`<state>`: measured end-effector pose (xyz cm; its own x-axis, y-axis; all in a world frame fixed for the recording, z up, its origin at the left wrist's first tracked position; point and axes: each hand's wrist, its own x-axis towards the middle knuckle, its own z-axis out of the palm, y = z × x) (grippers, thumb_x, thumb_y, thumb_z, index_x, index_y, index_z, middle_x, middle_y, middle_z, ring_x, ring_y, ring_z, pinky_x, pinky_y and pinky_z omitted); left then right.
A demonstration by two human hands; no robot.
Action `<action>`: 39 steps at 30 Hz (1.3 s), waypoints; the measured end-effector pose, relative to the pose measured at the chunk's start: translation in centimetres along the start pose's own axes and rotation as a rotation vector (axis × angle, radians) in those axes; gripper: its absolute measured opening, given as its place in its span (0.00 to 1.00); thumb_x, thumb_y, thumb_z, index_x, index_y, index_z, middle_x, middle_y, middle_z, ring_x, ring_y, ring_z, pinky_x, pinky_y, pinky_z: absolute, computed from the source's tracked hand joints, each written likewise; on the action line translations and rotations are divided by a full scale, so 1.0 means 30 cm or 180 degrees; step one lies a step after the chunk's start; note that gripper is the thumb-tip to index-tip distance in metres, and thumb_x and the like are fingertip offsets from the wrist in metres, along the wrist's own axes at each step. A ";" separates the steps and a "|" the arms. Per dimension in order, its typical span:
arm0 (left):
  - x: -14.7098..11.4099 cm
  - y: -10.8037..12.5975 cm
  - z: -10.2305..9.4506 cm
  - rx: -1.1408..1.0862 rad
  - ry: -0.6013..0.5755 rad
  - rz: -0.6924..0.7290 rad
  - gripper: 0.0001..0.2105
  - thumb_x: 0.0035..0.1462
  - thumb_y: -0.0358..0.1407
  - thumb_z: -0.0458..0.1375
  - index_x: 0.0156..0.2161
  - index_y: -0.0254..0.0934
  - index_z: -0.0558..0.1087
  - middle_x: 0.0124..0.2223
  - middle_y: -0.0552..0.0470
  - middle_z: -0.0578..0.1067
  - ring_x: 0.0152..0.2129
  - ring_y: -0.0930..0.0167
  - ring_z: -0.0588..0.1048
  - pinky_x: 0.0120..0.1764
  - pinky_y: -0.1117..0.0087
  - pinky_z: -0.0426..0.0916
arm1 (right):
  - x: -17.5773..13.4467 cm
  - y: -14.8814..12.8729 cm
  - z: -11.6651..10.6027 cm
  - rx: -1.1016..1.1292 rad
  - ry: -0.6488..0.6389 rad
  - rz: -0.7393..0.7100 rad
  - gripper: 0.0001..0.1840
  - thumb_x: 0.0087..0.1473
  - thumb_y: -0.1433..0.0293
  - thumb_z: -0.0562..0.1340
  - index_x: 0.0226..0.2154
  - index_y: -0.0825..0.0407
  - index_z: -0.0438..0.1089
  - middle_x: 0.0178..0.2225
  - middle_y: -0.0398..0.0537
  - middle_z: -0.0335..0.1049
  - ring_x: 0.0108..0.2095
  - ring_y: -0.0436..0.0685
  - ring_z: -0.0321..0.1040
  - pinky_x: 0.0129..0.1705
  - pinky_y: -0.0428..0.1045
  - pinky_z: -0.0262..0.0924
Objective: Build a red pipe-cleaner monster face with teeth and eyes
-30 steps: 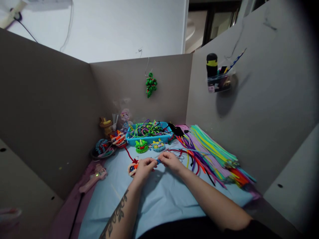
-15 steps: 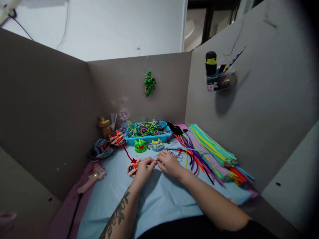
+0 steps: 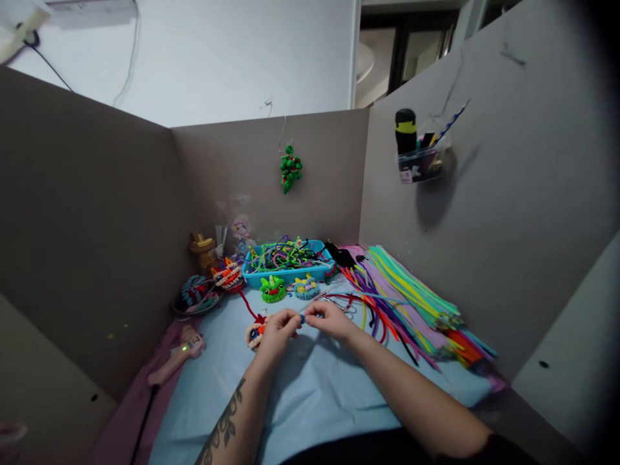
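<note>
Fingertips almost meeting, both my hands pinch a small blue piece (image 3: 303,319) over the light blue cloth; it is too small to make out its kind. My left hand (image 3: 282,328) is closed on its left side, my right hand (image 3: 333,320) on its right. Partly hidden behind my left hand lies an orange and cream fuzzy figure (image 3: 254,335) with a blue eye and a red strand. Beyond my hands sit a green fuzzy figure (image 3: 274,289) and a pale blue one (image 3: 306,288). Scissors (image 3: 346,309) lie just past my right hand.
Behind stands a blue tray (image 3: 252,279) full of tangled pipe cleaners. Bundles of coloured pipe cleaners (image 3: 411,290) spread on the right. On the left are a pink glue gun (image 3: 177,358) with a cord and a dark dish (image 3: 181,310). Grey panels (image 3: 271,213) enclose the table.
My hands have parted slightly, and the blue piece now shows between the fingertips. My right fingers have shifted and drawn back a little. The whole view has tilted slightly.
</note>
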<state>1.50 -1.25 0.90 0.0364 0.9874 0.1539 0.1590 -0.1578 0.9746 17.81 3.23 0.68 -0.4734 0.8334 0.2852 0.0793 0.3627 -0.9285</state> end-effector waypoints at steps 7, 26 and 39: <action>-0.009 0.014 0.005 -0.0069 -0.0166 -0.0055 0.10 0.48 0.40 0.56 0.26 0.34 0.68 0.25 0.56 0.69 0.21 0.76 0.65 0.26 0.75 0.62 | -0.006 -0.001 -0.006 0.1132 -0.0620 0.0715 0.20 0.39 0.56 0.68 0.20 0.55 0.63 0.15 0.36 0.55 0.16 0.43 0.48 0.18 0.43 0.40; -0.006 -0.010 0.009 0.0375 -0.0068 0.0161 0.09 0.48 0.39 0.55 0.25 0.35 0.68 0.22 0.56 0.66 0.20 0.75 0.64 0.26 0.75 0.60 | -0.009 -0.032 -0.004 -0.0102 0.0086 -0.0112 0.10 0.45 0.64 0.61 0.21 0.53 0.62 0.22 0.40 0.58 0.27 0.49 0.53 0.28 0.45 0.48; -0.020 0.013 0.000 0.0646 -0.0388 0.0526 0.11 0.53 0.42 0.54 0.27 0.35 0.70 0.25 0.53 0.69 0.23 0.73 0.66 0.29 0.74 0.62 | -0.021 0.007 -0.028 0.2338 -0.0953 0.1610 0.20 0.32 0.65 0.72 0.25 0.55 0.62 0.17 0.35 0.53 0.17 0.41 0.46 0.17 0.40 0.32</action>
<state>1.52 -1.91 1.17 0.1946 0.9414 0.2754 0.3347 -0.3277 0.8835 18.86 3.14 0.50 -0.7480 0.6412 -0.1713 -0.1878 -0.4520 -0.8720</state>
